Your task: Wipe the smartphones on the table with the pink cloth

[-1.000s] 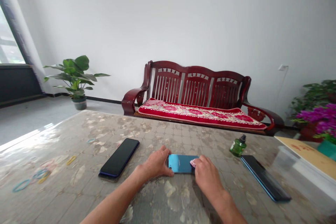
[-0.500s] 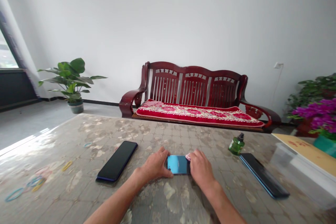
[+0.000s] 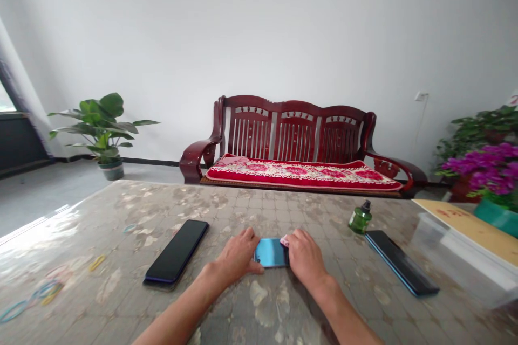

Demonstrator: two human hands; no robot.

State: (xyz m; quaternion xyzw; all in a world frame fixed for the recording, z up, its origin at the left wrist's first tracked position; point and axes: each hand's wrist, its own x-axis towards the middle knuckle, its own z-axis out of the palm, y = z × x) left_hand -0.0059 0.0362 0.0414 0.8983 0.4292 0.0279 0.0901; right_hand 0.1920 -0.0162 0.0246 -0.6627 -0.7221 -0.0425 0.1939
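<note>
A blue phone (image 3: pixel 270 252) lies flat on the patterned table (image 3: pixel 259 302), back side up. My left hand (image 3: pixel 236 256) rests on its left end, fingers curled over the edge. My right hand (image 3: pixel 304 256) covers its right end and pinches a small pink thing (image 3: pixel 284 240) against the phone; I cannot make out what it is. A black phone (image 3: pixel 177 252) lies to the left of my hands. Another dark phone with a blue edge (image 3: pixel 400 268) lies to the right.
A small green bottle (image 3: pixel 360 218) stands beside the right phone. Coloured rubber bands (image 3: pixel 44 291) lie scattered at the table's left. A clear plastic box (image 3: pixel 465 259) sits at the right edge. Beyond the table are a red wooden bench (image 3: pixel 295 153) and potted plants (image 3: pixel 101 129).
My right hand has slid left along the blue phone, so less of the phone shows between my hands. The camera view has drifted slightly.
</note>
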